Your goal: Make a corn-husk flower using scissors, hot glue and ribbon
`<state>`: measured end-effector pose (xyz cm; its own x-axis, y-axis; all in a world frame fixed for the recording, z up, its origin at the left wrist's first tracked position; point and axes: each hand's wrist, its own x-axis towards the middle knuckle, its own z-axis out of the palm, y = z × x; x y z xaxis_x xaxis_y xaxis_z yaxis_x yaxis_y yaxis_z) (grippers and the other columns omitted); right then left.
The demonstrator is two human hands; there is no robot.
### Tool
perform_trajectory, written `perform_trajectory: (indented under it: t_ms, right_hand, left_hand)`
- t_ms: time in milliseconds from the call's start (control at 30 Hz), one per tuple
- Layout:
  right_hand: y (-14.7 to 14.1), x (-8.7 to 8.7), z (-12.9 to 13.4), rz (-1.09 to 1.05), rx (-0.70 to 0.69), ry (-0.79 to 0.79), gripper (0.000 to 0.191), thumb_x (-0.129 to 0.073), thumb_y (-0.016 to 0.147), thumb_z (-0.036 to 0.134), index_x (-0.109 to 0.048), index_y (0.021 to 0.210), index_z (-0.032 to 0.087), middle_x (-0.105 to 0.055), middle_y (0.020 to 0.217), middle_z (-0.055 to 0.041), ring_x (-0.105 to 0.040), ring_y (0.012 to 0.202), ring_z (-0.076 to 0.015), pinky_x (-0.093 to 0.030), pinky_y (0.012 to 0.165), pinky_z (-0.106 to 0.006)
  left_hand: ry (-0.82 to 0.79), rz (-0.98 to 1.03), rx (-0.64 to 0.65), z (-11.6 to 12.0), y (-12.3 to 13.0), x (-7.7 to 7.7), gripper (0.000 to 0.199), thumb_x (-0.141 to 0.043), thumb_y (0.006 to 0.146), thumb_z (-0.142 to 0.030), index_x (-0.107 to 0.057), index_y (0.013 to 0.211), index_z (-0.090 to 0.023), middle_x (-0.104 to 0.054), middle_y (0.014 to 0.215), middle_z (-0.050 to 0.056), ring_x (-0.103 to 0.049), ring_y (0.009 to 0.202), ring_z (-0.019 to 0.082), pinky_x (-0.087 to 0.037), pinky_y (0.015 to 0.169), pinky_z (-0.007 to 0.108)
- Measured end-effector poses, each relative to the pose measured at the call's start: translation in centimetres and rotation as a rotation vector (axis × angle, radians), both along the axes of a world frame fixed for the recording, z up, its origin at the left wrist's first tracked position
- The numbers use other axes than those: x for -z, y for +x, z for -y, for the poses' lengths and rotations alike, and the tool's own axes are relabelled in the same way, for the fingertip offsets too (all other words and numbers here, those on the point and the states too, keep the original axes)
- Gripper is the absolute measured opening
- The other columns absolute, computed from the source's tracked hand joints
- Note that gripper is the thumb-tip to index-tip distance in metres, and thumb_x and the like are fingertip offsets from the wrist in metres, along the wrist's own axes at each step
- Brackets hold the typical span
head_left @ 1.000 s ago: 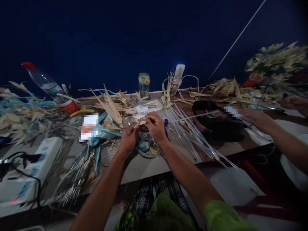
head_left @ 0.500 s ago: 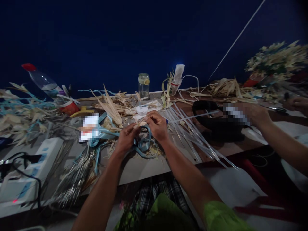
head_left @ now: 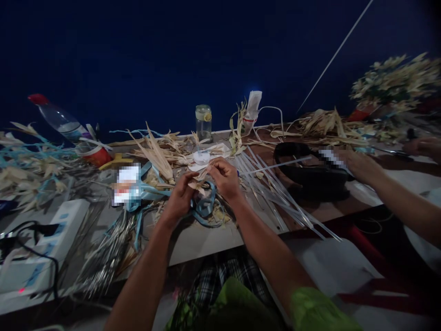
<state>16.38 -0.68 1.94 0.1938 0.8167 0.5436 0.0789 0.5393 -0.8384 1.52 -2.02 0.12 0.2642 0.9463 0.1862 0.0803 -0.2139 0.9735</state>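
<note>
Both hands meet over the middle of the table, fingers closed around a pale piece of dried corn husk (head_left: 200, 177). My left hand (head_left: 181, 195) pinches its near left side. My right hand (head_left: 224, 181) grips it from the right with thumb and forefinger. Just beneath lies a loop of light blue ribbon (head_left: 206, 209), partly hidden by the fingers. Behind the hands sits a small white roll (head_left: 201, 157). A large folded husk (head_left: 159, 158) points up to the left of them.
Clear plastic rods (head_left: 275, 193) lie to the right, by a black curved object (head_left: 310, 177). Thin wires (head_left: 108, 262) and a power strip (head_left: 51, 243) are at left. A glass jar (head_left: 204, 124) stands behind. At far right are a co-worker's hands (head_left: 361, 165).
The husk between my fingers has shifted, and my left fingers have loosened slightly around it. The whole view has moved a little; the other things lie as before.
</note>
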Motion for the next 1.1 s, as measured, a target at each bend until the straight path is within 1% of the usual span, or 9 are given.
perform_trajectory:
  t_ms: [133,200,300,400,467,600,767,967,1100]
  right_hand:
    - [-0.08,-0.16,0.0,-0.011,0.032,-0.03,0.025,-0.054,0.074,0.022,-0.043,0.052,0.018,-0.045,0.064,0.0007,-0.045,0.063,-0.0108,-0.036,0.061,-0.025]
    - [-0.1,-0.21,0.01,-0.004,0.037,-0.054,0.026,-0.053,0.074,0.023,-0.042,0.052,0.018,-0.044,0.063,0.001,-0.044,0.062,-0.0105,-0.035,0.06,-0.025]
    - [-0.1,-0.16,-0.05,0.007,0.052,-0.065,0.026,-0.054,0.074,0.024,-0.042,0.052,0.018,-0.045,0.064,0.0004,-0.045,0.064,-0.0109,-0.036,0.061,-0.025]
    - [-0.08,0.0,-0.14,0.002,0.062,-0.051,0.026,-0.054,0.073,0.023,-0.041,0.051,0.018,-0.046,0.066,0.0001,-0.045,0.065,-0.0111,-0.036,0.062,-0.025]
    - [-0.07,0.07,-0.12,0.002,0.049,-0.048,0.026,-0.054,0.074,0.023,-0.042,0.051,0.018,-0.046,0.066,0.0001,-0.046,0.065,-0.0112,-0.036,0.062,-0.025]
    - [-0.09,0.06,0.09,0.036,-0.004,-0.036,0.022,-0.055,0.073,0.022,-0.047,0.054,0.018,-0.05,0.068,-0.0008,-0.049,0.068,-0.0121,-0.038,0.065,-0.026]
    - [-0.1,-0.04,0.3,0.082,-0.042,-0.001,0.02,-0.056,0.073,0.02,-0.049,0.055,0.018,-0.052,0.068,-0.0009,-0.051,0.07,-0.0126,-0.04,0.067,-0.027]
    - [-0.12,-0.17,0.37,0.079,-0.075,-0.025,0.02,-0.055,0.073,0.02,-0.048,0.055,0.018,-0.052,0.069,-0.0008,-0.051,0.068,-0.0122,-0.04,0.066,-0.027]
    - [-0.12,-0.18,0.31,0.065,-0.07,-0.003,0.019,-0.055,0.073,0.019,-0.049,0.055,0.018,-0.052,0.068,-0.0006,-0.051,0.069,-0.0124,-0.04,0.067,-0.027]
  left_hand:
    - [-0.069,0.076,-0.025,-0.21,-0.14,-0.1,0.021,-0.052,0.078,-0.035,-0.056,0.085,-0.015,-0.05,0.063,-0.001,-0.044,0.056,0.009,-0.036,0.052,0.022]
    - [-0.092,0.084,-0.068,-0.27,-0.15,-0.22,0.019,-0.056,0.075,-0.034,-0.058,0.078,-0.015,-0.049,0.059,-0.002,-0.043,0.054,0.008,-0.034,0.051,0.021]
    - [-0.1,0.159,-0.096,-0.4,-0.08,-0.25,0.024,-0.062,0.069,-0.029,-0.061,0.088,-0.015,-0.053,0.061,-0.003,-0.044,0.053,0.008,-0.036,0.051,0.021]
    - [-0.12,0.259,-0.034,-0.61,-0.01,0.01,0.044,-0.063,0.068,-0.026,-0.054,0.11,-0.017,-0.056,0.067,-0.002,-0.047,0.053,0.007,-0.038,0.052,0.021]
    - [-0.141,0.271,0.008,-0.7,-0.01,0.21,0.048,-0.063,0.068,-0.025,-0.052,0.115,-0.018,-0.055,0.066,-0.003,-0.046,0.052,0.007,-0.038,0.051,0.021]
    - [-0.147,0.241,0.028,-0.68,-0.15,0.26,0.038,-0.064,0.067,-0.025,-0.059,0.105,-0.016,-0.056,0.065,-0.003,-0.047,0.051,0.007,-0.039,0.051,0.021]
    - [-0.163,0.169,-0.008,-0.6,-0.4,0.16,0.022,-0.064,0.068,-0.026,-0.066,0.086,-0.013,-0.055,0.057,-0.002,-0.046,0.049,0.007,-0.036,0.049,0.021]
    - [-0.199,0.16,0.0,-0.59,-0.55,0.2,0.024,-0.065,0.066,-0.028,-0.067,0.086,-0.013,-0.054,0.055,-0.002,-0.046,0.05,0.008,-0.037,0.05,0.022]
    - [-0.229,0.187,0.069,-0.49,-0.66,-0.01,0.029,-0.066,0.066,-0.031,-0.067,0.089,-0.014,-0.053,0.055,-0.002,-0.045,0.05,0.008,-0.036,0.052,0.022]
